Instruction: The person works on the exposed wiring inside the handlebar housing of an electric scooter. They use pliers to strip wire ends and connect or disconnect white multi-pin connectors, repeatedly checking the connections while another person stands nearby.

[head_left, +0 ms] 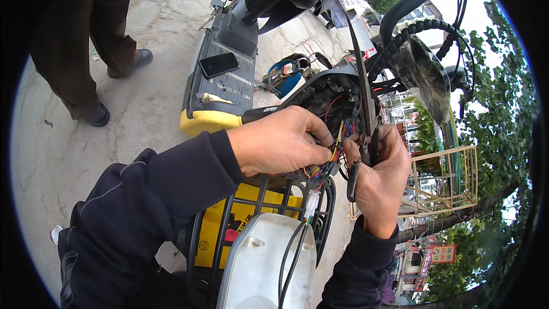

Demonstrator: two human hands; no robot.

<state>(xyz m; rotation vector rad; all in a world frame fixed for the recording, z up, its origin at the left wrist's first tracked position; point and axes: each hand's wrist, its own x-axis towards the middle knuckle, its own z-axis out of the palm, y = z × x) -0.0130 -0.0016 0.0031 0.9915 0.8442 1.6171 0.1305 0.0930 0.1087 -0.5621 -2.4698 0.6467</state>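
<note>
My left hand (280, 140) pinches the thin coloured wires (338, 137) of a loom that comes out of the open front of an electric scooter. Opposite it, my right hand (382, 180) holds a pair of dark scissors (364, 88), long blades pointing up and away. The right thumb and fingertips are at the same wires, but whether they grip a strand cannot be made out. Below the hands hangs a white plug connector (311, 203), with black cables running down over a white plastic panel (266, 263).
A black wire basket (260, 197) with a yellow bag sits beneath my forearms. On the scooter's footboard lies a phone (219, 64); beside it is a blue container with tools (289, 74). A person in brown trousers (111, 17) stands at the left. Handlebar (409, 3) and cables rise at the right.
</note>
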